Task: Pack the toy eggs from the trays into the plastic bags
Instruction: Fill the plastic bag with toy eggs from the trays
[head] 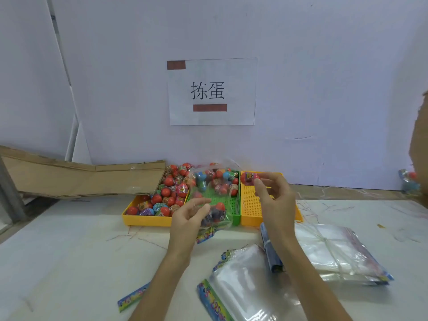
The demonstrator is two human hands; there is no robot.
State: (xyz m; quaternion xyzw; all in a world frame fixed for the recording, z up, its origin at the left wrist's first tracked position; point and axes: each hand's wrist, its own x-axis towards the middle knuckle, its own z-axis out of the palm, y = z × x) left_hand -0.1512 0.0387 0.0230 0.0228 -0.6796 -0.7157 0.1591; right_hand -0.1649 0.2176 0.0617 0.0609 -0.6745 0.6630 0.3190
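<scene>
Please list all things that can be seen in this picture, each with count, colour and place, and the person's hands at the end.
Left yellow plastic tray: one, table's far edge, heaped with eggs.
Green plastic tray: one, middle, partly filled.
Right yellow plastic tray: one, shows no eggs inside.
Loose toy eggs: many, mostly red, some blue and pink, in the left and green trays.
Clear plastic bag: one, eggs inside, above the green tray.
Red toy egg: one, over the right tray.
Stacks of empty clear bags: two, near right of the table.
Flat brown cardboard: one, far left.
White paper sign: one, on the wall.
Left hand: holds the bag.
Right hand: pinches the red egg.
</scene>
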